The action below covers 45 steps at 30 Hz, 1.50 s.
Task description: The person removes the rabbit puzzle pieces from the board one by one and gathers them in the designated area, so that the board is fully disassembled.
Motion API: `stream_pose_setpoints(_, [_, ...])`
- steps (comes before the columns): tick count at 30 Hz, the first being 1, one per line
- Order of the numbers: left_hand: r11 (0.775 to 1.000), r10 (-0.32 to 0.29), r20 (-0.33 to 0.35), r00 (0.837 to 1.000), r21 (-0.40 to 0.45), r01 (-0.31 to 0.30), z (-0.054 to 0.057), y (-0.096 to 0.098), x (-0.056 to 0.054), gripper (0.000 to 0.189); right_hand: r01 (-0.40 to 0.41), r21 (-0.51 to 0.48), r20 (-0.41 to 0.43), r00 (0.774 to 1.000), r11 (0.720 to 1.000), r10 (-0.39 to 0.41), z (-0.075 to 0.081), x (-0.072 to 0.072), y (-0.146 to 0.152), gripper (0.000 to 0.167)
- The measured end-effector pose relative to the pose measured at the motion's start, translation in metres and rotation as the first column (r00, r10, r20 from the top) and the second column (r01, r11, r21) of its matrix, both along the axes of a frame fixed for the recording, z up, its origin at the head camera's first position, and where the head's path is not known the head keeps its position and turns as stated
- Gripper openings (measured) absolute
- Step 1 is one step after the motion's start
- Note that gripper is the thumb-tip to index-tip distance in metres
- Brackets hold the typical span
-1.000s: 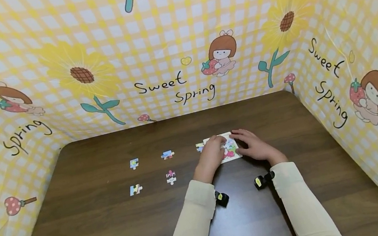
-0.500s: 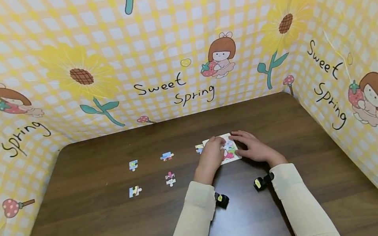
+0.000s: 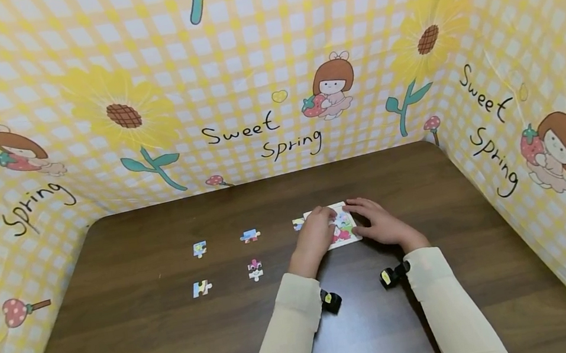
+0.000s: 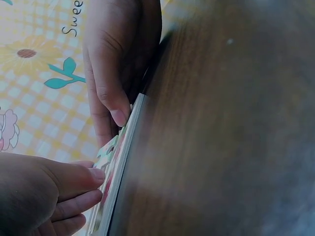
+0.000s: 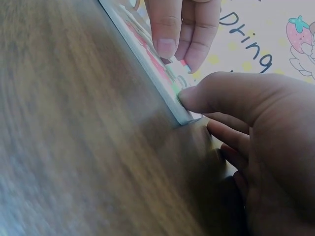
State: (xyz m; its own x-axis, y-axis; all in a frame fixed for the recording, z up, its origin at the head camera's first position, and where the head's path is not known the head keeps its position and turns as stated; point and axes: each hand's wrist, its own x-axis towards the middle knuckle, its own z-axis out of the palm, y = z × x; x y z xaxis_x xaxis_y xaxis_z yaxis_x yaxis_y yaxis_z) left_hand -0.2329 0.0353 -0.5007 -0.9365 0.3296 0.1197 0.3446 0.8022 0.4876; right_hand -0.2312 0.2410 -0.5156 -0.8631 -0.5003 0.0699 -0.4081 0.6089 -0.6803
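Note:
A square white-rimmed puzzle tray with a pink, green and blue picture lies flat on the table. My left hand reaches over its left part, thumb and fingers pinching a puzzle piece that they mostly hide. At the tray's right side, my right hand holds the edge. In the right wrist view, the right thumb presses on the tray's corner while the other fingers sit outside it. One loose puzzle piece peeks out just left of the tray, partly behind the left hand.
Several loose pieces lie farther left on the brown table: a blue piece, a pink-and-white piece, a small blue-yellow piece and a pale piece. Yellow checked cloth walls enclose the back and sides.
Both hands stay at the tray with barely any movement, and the loose pieces keep their places. The whole head view shifts slightly downward.

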Motion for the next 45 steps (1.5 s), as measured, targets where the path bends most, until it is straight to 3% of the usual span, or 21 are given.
stream_pose_setpoints(6, [1.000,-0.008,0.002,1.000,0.014,0.008,0.003,-0.001,0.001,0.021,0.010,-0.005,0.015,1.000,1.000,-0.010,0.001,0.001,-0.001,0.056])
stream_pose_setpoints(11, [0.999,-0.021,0.006,1.000,0.032,0.021,0.012,-0.003,0.002,0.023,0.007,0.010,0.012,1.000,1.000,-0.007,0.001,0.000,-0.001,0.057])
stream_pose_setpoints(20, [0.991,-0.122,0.025,0.992,0.050,0.121,0.044,-0.006,0.015,0.028,0.022,0.006,-0.009,1.000,1.000,-0.022,-0.001,-0.001,-0.001,0.060])
stream_pose_setpoints(28, [0.987,-0.151,0.033,0.988,0.056,0.149,0.066,-0.028,0.025,0.030,0.011,0.002,0.027,1.000,1.000,-0.011,0.000,0.001,-0.001,0.059])
stream_pose_setpoints(37, [0.988,-0.153,0.026,0.988,0.000,0.153,0.074,-0.062,0.033,0.027,-0.007,-0.010,0.006,1.000,1.000,0.007,-0.001,0.001,-0.001,0.056])
stream_pose_setpoints(45, [0.986,-0.145,0.014,0.989,-0.081,0.146,0.062,-0.086,0.037,0.020,-0.017,-0.018,-0.001,1.000,1.000,0.017,-0.001,0.003,-0.001,0.056])
